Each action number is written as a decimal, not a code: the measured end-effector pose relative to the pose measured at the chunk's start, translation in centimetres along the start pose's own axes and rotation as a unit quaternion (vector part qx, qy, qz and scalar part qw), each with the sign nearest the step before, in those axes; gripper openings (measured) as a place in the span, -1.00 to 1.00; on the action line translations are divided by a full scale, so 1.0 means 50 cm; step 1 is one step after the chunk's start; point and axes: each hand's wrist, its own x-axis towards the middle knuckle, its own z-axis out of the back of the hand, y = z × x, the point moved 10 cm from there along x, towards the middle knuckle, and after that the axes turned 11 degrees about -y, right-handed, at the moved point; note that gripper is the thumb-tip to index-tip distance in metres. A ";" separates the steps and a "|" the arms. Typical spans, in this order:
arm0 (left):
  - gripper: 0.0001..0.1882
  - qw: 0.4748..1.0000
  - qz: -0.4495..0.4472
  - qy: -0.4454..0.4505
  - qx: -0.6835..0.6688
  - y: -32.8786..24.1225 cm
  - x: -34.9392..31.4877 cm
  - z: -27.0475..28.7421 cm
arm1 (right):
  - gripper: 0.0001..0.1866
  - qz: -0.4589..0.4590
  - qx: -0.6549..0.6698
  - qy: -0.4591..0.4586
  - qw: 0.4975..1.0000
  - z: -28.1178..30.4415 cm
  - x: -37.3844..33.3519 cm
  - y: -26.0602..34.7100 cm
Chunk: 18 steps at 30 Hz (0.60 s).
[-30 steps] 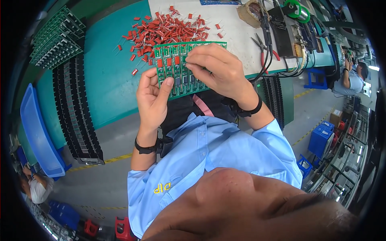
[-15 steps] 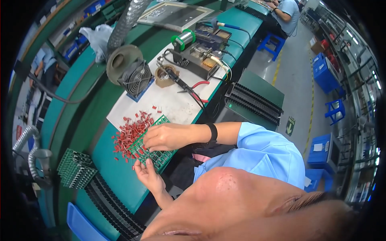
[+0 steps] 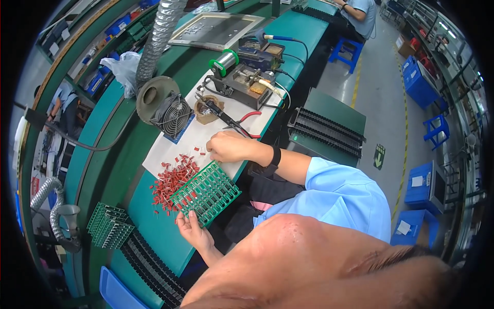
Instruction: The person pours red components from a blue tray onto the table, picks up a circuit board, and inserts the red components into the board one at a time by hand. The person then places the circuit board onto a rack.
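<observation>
A green circuit board panel (image 3: 210,194) with rows of slots lies tilted over the table's front edge, several red components standing along its left side. My left hand (image 3: 196,234) grips the panel's near left corner between thumb and fingers; a bit of red shows at its fingertips. At the panel's far corner is my right hand (image 3: 229,147), its fingers bent together and pointing down. Whatever they pinch is hidden. Against the panel's left edge lies a loose heap of red two-legged components (image 3: 172,180), with a few strays near my right fingertips.
Beyond the white sheet's tools stand a soldering station (image 3: 244,87), a solder spool (image 3: 225,63) and red-handled pliers (image 3: 249,119). A small fan (image 3: 175,117) sits by the duct. Stacked green boards (image 3: 109,226), a black rack (image 3: 152,270) and a blue tray (image 3: 118,291) lie at left.
My right hand has moved from over the panel's middle out to its far corner, uncovering the rows. My left hand stays at the near left corner. The view has shifted slightly.
</observation>
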 end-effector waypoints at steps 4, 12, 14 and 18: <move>-0.71 1.000 0.000 -0.017 -0.003 -0.022 -0.015 -0.018 | -0.67 -0.015 -0.037 0.073 0.997 -0.057 0.004 -0.021; -0.71 0.999 0.029 0.000 -0.020 -0.029 -0.019 -0.031 | -0.60 0.027 0.052 0.033 0.998 -0.070 0.040 -0.004; -0.70 0.999 0.033 -0.003 -0.020 -0.028 -0.021 -0.028 | -0.62 0.022 0.054 0.014 0.998 -0.067 0.042 -0.001; -0.67 0.999 0.038 -0.006 -0.004 -0.024 -0.018 -0.027 | -0.67 0.023 0.032 -0.042 0.998 -0.061 0.047 -0.001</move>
